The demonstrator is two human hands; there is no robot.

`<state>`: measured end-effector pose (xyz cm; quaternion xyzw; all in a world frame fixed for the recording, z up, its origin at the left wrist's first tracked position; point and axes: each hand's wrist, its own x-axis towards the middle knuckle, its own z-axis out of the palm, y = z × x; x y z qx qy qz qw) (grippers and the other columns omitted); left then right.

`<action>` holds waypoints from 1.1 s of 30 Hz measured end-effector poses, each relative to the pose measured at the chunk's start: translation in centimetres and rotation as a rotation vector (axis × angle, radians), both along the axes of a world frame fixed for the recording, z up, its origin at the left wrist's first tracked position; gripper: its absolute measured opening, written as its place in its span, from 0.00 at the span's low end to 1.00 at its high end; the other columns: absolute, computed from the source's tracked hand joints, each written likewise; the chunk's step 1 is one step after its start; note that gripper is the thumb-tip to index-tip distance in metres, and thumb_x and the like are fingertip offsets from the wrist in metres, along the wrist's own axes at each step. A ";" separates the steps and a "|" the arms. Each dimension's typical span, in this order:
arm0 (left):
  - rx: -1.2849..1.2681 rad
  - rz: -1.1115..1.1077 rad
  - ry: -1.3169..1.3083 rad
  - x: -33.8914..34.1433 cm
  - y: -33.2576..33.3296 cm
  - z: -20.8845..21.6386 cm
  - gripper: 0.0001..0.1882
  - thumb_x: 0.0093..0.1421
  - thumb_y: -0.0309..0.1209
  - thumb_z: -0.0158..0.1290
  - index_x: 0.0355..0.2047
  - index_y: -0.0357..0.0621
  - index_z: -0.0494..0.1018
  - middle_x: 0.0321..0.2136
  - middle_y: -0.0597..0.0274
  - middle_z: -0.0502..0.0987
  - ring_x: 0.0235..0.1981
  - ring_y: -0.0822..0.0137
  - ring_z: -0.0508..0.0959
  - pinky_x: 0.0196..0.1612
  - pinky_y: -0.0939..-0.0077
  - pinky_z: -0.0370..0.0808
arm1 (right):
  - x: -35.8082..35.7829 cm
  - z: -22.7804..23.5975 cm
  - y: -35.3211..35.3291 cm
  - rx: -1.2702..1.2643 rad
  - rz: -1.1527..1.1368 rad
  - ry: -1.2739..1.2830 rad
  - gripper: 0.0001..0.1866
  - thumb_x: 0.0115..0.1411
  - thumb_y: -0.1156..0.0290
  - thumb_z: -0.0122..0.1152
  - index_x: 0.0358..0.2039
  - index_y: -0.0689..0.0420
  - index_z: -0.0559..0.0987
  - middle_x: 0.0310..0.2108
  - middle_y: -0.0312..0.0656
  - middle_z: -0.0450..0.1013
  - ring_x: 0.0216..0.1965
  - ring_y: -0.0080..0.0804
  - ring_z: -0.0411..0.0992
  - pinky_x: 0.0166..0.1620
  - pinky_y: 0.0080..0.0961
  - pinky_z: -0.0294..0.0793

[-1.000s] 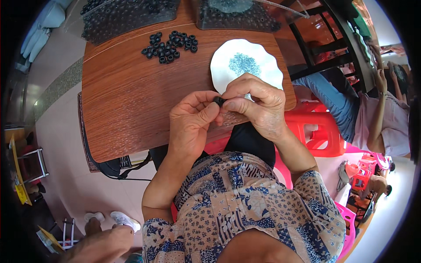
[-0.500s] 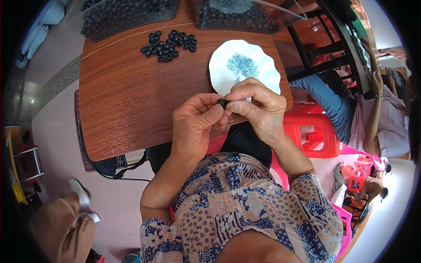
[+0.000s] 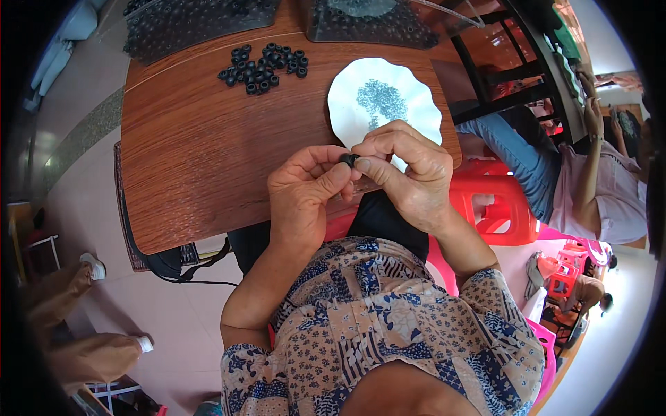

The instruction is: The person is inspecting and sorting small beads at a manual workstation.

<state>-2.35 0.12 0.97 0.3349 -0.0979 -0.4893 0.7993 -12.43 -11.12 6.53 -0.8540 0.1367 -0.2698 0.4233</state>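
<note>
Over the table's near edge, my left hand [image 3: 302, 197] pinches a small round black part [image 3: 345, 159] between thumb and fingers. My right hand [image 3: 416, 173] meets it from the other side, thumb and forefinger closed at the part's right end; whether they hold a separate tiny piece there is too small to tell. Just beyond my right hand lies a white wavy-rimmed plate [image 3: 341, 93] with a heap of tiny grey pieces [image 3: 381, 100] on it. Farther left, several black ring-like parts [image 3: 260, 73] are spread loosely on the brown wooden table [image 3: 187, 152].
Two clear bins, one at the far left [image 3: 201, 31] and one at the far right [image 3: 368, 31], hold many black parts. A red plastic stool [image 3: 499, 208] and a seated person in jeans [image 3: 510, 149] are to the right. Another person's legs [image 3: 97, 353] show at lower left.
Both hands stay together at the black part, with more of it showing between my fingertips. At lower left, the other person's legs have shifted, feet now wide apart.
</note>
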 end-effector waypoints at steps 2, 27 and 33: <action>-0.009 0.009 0.010 -0.1 0.0 -0.2 0.08 0.55 0.21 0.56 0.36 0.31 0.73 0.27 0.56 0.79 0.22 0.74 0.75 0.27 0.83 0.74 | 0.0 0.0 0.1 0.028 -0.012 0.013 0.07 0.49 0.85 0.63 0.30 0.65 0.79 0.30 0.42 0.73 0.27 0.21 0.69 0.31 0.17 0.70; 0.058 -0.002 0.245 -0.4 0.6 0.4 0.11 0.61 0.28 0.51 0.40 0.32 0.71 0.33 0.57 0.76 0.33 0.70 0.76 0.40 0.76 0.74 | 1.4 -3.2 1.9 -0.591 -0.129 -0.197 0.21 0.37 0.88 0.63 0.36 0.66 0.74 0.33 0.48 0.73 0.32 0.40 0.71 0.33 0.28 0.69; 0.045 0.011 0.283 -0.6 0.8 0.4 0.11 0.62 0.29 0.49 0.41 0.33 0.71 0.35 0.57 0.76 0.35 0.70 0.75 0.40 0.77 0.74 | 1.7 -3.6 2.6 -0.675 -0.180 -0.233 0.20 0.38 0.88 0.62 0.37 0.67 0.74 0.34 0.49 0.74 0.31 0.40 0.71 0.33 0.29 0.68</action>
